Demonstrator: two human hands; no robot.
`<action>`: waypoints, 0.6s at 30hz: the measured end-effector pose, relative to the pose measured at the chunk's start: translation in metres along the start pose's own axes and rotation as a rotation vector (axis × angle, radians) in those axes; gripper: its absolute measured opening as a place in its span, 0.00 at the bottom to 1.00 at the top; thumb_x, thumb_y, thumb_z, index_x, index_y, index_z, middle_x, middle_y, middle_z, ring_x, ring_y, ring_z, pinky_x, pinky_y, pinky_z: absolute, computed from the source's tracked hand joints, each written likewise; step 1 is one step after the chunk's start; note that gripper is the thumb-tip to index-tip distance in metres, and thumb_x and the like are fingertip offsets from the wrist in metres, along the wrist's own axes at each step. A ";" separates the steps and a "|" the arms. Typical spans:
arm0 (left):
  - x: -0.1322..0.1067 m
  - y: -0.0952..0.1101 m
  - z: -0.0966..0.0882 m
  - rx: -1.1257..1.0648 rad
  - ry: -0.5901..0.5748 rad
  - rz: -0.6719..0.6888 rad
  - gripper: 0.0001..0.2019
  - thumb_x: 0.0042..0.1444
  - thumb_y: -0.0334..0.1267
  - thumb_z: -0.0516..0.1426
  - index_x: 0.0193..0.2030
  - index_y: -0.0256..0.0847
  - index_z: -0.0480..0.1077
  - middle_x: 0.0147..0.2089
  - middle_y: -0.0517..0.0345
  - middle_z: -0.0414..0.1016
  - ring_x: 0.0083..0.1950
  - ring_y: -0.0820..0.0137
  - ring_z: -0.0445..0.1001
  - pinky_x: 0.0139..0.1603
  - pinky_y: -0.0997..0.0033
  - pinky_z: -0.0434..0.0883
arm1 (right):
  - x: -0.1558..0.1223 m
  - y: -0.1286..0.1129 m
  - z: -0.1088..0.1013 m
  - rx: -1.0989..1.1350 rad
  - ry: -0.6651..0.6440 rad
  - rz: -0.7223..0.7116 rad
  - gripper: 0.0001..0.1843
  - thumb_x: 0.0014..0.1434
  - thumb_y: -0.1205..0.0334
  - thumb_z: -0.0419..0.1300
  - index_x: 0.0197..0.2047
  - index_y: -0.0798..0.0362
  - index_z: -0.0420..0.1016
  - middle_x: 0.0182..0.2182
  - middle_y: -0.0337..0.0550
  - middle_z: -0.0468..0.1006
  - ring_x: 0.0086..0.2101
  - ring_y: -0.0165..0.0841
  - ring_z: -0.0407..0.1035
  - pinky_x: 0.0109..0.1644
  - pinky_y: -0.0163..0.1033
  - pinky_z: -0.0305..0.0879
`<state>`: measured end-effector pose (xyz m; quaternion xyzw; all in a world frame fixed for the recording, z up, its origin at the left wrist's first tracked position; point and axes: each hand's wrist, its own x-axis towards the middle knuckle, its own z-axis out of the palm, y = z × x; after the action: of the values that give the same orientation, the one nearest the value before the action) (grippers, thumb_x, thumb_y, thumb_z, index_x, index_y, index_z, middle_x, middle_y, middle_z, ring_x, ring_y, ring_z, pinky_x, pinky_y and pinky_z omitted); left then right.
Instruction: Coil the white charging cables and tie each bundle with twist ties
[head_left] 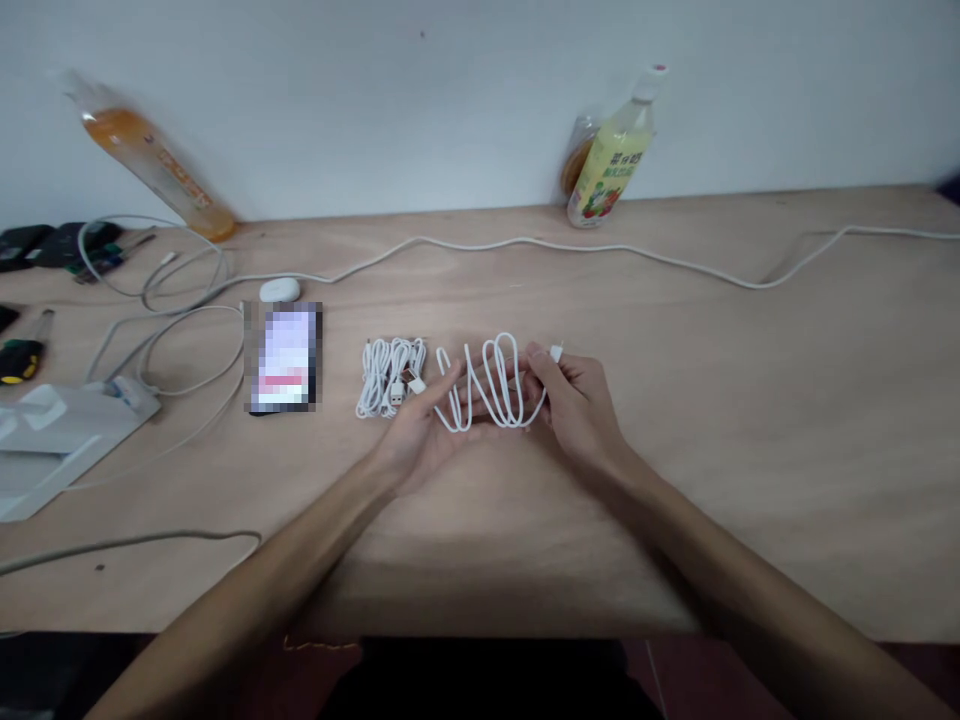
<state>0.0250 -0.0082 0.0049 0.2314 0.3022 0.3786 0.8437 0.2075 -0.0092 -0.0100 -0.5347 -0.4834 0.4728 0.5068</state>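
Far left: a screwdriver [19,360] and a white package [52,430] lie on the surface [750,420]. To their right a phone [283,358] lies face up, with a set of bundled cables [390,378] near it.

Left hand [420,430]: palm up, fingers [450,378] spread and loosely extended, closed on nothing. The fingertips sit under the left end of the white cable [487,385], just beside the bundled cables.

White cable: folded into several loops and held between both hands, low over the surface; whether it touches the surface cannot be told. Each loop runs away from the person. The row of loops, its long axis, runs left to right, from the left fingertips to the right hand.

Right hand [574,405]: fingers pressed together, pinching the right end of the white cable, with the connector [556,351] projecting above them. Both hands touch the cable; only the right one grips it.

Rear right: a drink bottle [611,150] stands at the wall, and a long cord [675,262] crosses the surface.
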 end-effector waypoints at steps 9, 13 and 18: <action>0.002 -0.001 -0.004 -0.017 -0.047 -0.015 0.24 0.78 0.41 0.54 0.76 0.38 0.71 0.67 0.36 0.83 0.69 0.47 0.81 0.71 0.40 0.76 | 0.000 -0.002 -0.012 0.019 -0.047 0.066 0.37 0.64 0.25 0.65 0.25 0.52 0.80 0.21 0.42 0.77 0.22 0.32 0.69 0.24 0.37 0.66; 0.003 0.001 -0.003 -0.031 -0.018 -0.024 0.23 0.78 0.39 0.54 0.75 0.38 0.71 0.68 0.37 0.82 0.69 0.47 0.81 0.71 0.41 0.77 | 0.000 -0.002 -0.015 0.040 -0.078 0.071 0.36 0.64 0.25 0.64 0.30 0.53 0.86 0.23 0.45 0.82 0.23 0.35 0.75 0.27 0.39 0.74; 0.004 0.001 -0.003 -0.081 0.009 -0.036 0.25 0.80 0.43 0.49 0.76 0.34 0.69 0.67 0.33 0.82 0.68 0.46 0.82 0.69 0.37 0.77 | -0.002 0.002 -0.019 -0.008 -0.051 0.015 0.36 0.65 0.26 0.64 0.33 0.53 0.87 0.24 0.45 0.84 0.24 0.36 0.77 0.30 0.41 0.77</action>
<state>0.0246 -0.0034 0.0022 0.1897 0.2944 0.3766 0.8576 0.2261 -0.0127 -0.0116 -0.5282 -0.4939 0.4882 0.4885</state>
